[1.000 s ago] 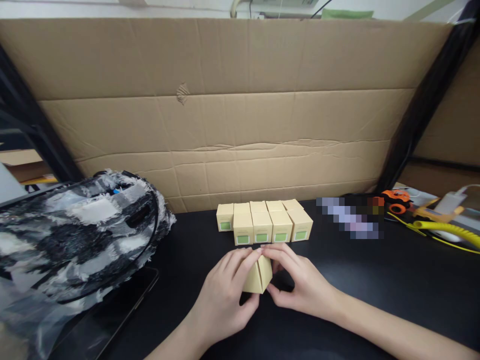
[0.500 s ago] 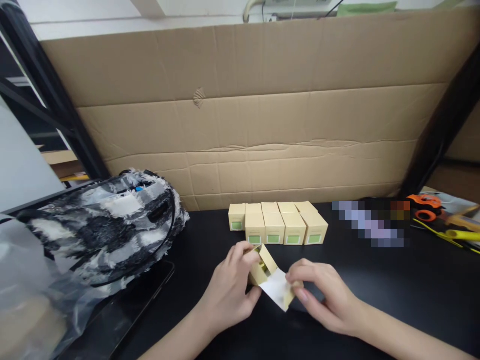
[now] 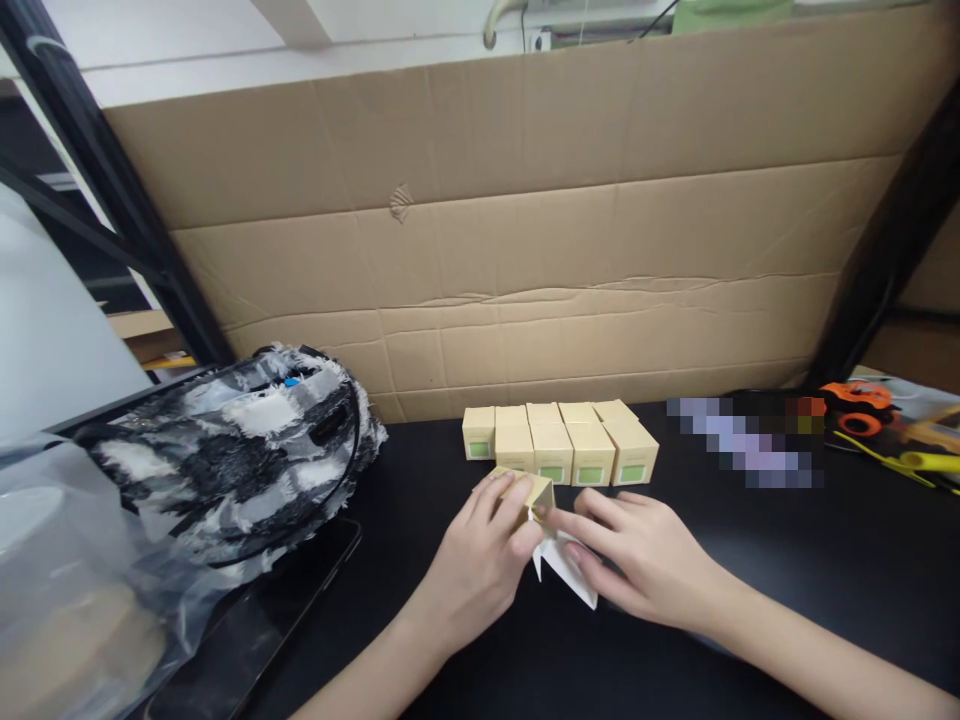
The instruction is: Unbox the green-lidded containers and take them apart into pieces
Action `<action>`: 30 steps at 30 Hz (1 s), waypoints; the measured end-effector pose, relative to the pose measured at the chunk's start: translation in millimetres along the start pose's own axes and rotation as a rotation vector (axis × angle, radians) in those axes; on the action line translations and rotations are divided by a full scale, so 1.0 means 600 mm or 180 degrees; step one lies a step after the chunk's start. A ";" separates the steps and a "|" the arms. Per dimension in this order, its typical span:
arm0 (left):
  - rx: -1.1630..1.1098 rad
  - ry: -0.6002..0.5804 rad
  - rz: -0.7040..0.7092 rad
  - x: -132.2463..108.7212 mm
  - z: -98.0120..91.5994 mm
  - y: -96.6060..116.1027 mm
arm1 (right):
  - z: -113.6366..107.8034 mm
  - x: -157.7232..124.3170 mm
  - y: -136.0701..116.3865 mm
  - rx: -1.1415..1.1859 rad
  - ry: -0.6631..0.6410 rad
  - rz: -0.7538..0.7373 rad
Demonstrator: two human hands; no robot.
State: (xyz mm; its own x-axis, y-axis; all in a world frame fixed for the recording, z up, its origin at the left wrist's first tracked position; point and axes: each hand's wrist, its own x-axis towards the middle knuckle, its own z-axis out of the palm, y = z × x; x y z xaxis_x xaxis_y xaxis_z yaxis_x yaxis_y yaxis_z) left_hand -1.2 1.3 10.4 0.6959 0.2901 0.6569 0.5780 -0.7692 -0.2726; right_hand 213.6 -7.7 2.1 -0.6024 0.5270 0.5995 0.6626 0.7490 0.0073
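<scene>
1. Counter [image 3: 420, 470], black; upright cardboard panel [image 3: 510, 230] along its far side.
2. Cream boxes [image 3: 551, 440], small, with green labels, grouped before the panel.
3. Carton [image 3: 540, 486], cream, one end open; held tilted just in front of that group, centre of the counter as I view it.
4. Left hand [image 3: 480, 565]: grip closed around the carton's body, fingers over the top.
5. Right hand [image 3: 649, 550]: index finger at the carton's mouth, thumb at the white flap [image 3: 574, 575]; whether it pinches anything, I cannot tell.
6. Handling, by my estimate: light, thin card; walls fairly stiff, apt to dent under a hard squeeze; flap bends and creases readily. Best held by opposite side walls, near the folded edges.
7. Shaggy bag [image 3: 232, 450], black, grey and white, on the left.
</scene>
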 end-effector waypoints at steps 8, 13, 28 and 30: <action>0.0767 0.0211 0.0721 0.026 -0.014 -0.007 | 0.019 0.012 0.009 0.3761 0.0013 0.2368; 0.1028 -0.0178 0.1264 0.072 -0.012 -0.012 | 0.020 0.014 0.009 0.6414 -0.0399 0.3050; -0.0878 0.0788 -0.1115 0.018 -0.022 -0.097 | 0.014 -0.001 0.034 0.3960 -0.0079 0.2459; -0.1841 0.0914 -0.2184 -0.013 -0.012 -0.115 | 0.009 -0.005 0.036 0.2600 -0.0118 0.1855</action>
State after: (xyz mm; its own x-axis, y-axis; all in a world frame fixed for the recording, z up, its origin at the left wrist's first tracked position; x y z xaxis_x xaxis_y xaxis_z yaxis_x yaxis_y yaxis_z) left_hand -49.7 48.3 29.1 0.1058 0.6924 0.7137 0.4678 -0.6680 0.5787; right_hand 227.3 9.4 -4.0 -0.3040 0.9011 0.3092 0.3582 0.4089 -0.8393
